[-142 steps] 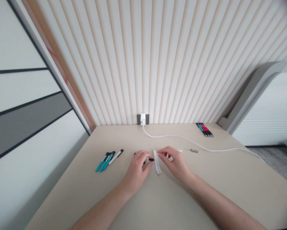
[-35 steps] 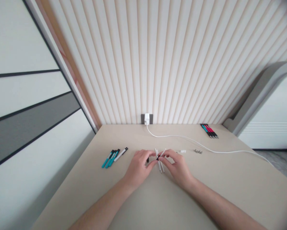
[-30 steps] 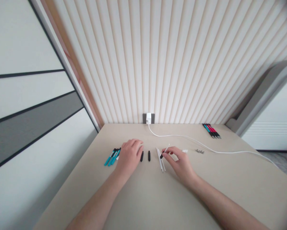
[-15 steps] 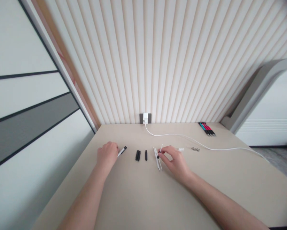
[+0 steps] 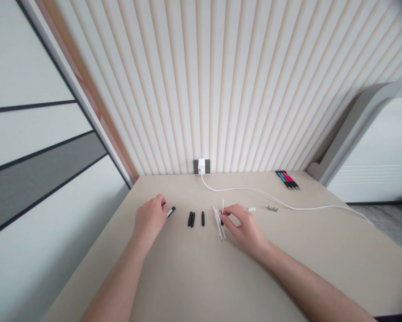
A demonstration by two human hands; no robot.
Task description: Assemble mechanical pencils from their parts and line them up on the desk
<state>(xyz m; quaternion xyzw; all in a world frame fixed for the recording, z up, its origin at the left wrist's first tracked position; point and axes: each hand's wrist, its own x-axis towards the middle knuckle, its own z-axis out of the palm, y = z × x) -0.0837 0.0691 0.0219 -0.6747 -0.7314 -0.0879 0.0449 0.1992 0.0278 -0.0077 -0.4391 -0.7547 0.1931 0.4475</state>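
Observation:
My left hand [image 5: 150,217] is closed at the left of the table, its fingertips hidden; whatever it may hold is too small to make out. Beside it lies a white barrel with a black end [image 5: 171,211], partly behind the hand. My right hand [image 5: 243,223] pinches a black grip piece [image 5: 222,220] with a thin white refill [image 5: 223,205] standing up out of it. Several white refills [image 5: 217,223] lie just left of those fingers. Between the hands are three black grips, a touching pair [image 5: 191,219] and a single one [image 5: 203,218].
Small white parts [image 5: 251,209] and grey metal tips [image 5: 272,209] lie right of my right hand. Assembled pens [image 5: 288,180] rest at the back right. A white cable [image 5: 261,192] runs from a charger [image 5: 201,166] across the table [image 5: 181,277].
My right hand has turned the black grip and its refill more upright. My left hand has shifted slightly, its fingers curled higher, and covers more of the white barrel. The view has moved slightly.

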